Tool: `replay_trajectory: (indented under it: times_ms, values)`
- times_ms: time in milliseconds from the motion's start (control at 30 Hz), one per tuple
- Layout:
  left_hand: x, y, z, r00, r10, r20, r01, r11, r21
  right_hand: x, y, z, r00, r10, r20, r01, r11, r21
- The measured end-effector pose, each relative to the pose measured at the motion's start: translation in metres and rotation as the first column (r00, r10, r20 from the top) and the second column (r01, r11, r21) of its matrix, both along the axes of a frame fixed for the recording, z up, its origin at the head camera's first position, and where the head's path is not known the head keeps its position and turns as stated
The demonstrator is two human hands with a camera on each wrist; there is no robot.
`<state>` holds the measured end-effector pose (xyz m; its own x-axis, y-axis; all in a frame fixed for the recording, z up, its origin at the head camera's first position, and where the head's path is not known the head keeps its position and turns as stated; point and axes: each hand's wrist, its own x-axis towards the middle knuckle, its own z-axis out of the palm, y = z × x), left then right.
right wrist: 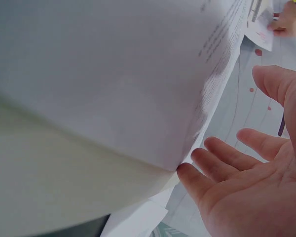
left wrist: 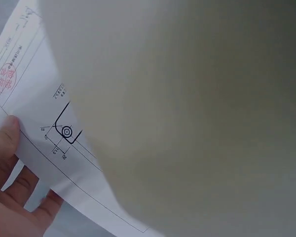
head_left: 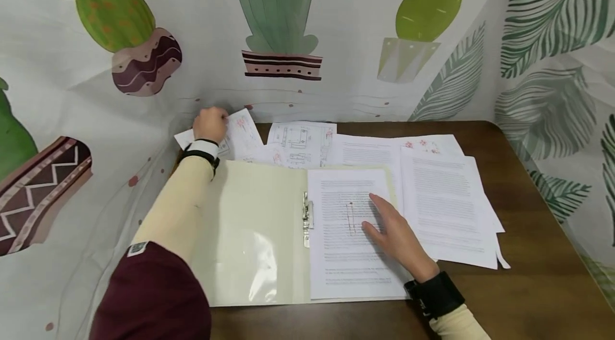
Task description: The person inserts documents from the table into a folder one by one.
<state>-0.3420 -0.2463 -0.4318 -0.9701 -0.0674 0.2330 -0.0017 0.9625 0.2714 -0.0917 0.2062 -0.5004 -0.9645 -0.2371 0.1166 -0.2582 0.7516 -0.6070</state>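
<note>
My left hand (head_left: pixel 210 124) reaches to the far left edge of the table and pinches a drawing sheet (left wrist: pixel 49 163) with a red stamp. In the left wrist view its thumb lies on top of the sheet and its fingers are underneath. A pale yellow ring folder (head_left: pixel 254 222) lies spread open in front of me, with a metal clip (head_left: pixel 306 217) along its spine. Printed pages (head_left: pixel 355 270) lie on its right side. Over them my right hand (head_left: pixel 401 238) hovers with fingers extended and thumb apart, holding nothing.
Behind the folder lie more drawing sheets (head_left: pixel 307 140) with red stamps. Several printed sheets (head_left: pixel 447 206) overlap to its right on the brown table (head_left: pixel 523 254). A cloth (head_left: pixel 355 25) printed with cacti hangs along the back and left.
</note>
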Motion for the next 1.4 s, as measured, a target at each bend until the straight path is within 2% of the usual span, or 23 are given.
replay_trajectory:
  times_ms: [100, 233, 433, 533, 700, 900, 1067, 1100, 1233, 1400]
  values:
    - [0.004, -0.008, 0.019, 0.997, -0.011, -0.075, 0.016, 0.998, 0.056, -0.002, -0.002, 0.001, 1.000, 0.010, 0.014, -0.010, 1.000, -0.001]
    - [0.006, -0.009, 0.042, 0.987, -0.036, -0.157, 0.052, 0.993, 0.102, -0.003, -0.002, 0.002, 0.999, 0.004, 0.032, -0.004, 1.000, 0.007]
    - [0.005, -0.001, 0.072, 0.961, -0.034, -0.276, 0.067, 0.991, 0.113, 0.000, 0.001, 0.001, 1.000, -0.002, 0.018, 0.002, 1.000, 0.011]
    - [0.005, 0.005, 0.088, 0.939, -0.046, -0.341, 0.084, 0.992, 0.098, 0.001, 0.002, 0.001, 1.000, -0.007, 0.011, 0.007, 1.000, 0.012]
    - [0.011, 0.016, 0.119, 0.890, -0.084, -0.448, 0.130, 0.989, 0.075, 0.001, 0.004, 0.003, 1.000, -0.017, 0.018, 0.017, 1.000, 0.009]
    - [0.023, 0.028, 0.156, 0.819, -0.130, -0.558, 0.191, 0.980, 0.052, 0.001, 0.004, 0.005, 1.000, -0.014, 0.017, 0.014, 1.000, 0.020]
    - [0.029, 0.038, 0.176, 0.753, -0.164, -0.637, 0.255, 0.966, 0.052, 0.001, 0.004, 0.007, 1.000, -0.003, 0.016, 0.003, 0.999, 0.032]
    - [0.030, 0.041, 0.179, 0.744, -0.165, -0.647, 0.269, 0.961, 0.064, 0.001, 0.004, 0.007, 1.000, 0.000, 0.015, 0.000, 0.999, 0.033]
    - [0.037, 0.052, 0.189, 0.724, -0.173, -0.668, 0.326, 0.939, 0.110, 0.002, 0.005, 0.009, 1.000, 0.011, 0.003, -0.011, 0.999, 0.037]
    - [0.047, 0.070, 0.200, 0.724, -0.216, -0.655, 0.386, 0.914, 0.124, 0.002, 0.008, 0.016, 1.000, -0.004, -0.014, 0.004, 1.000, 0.008]
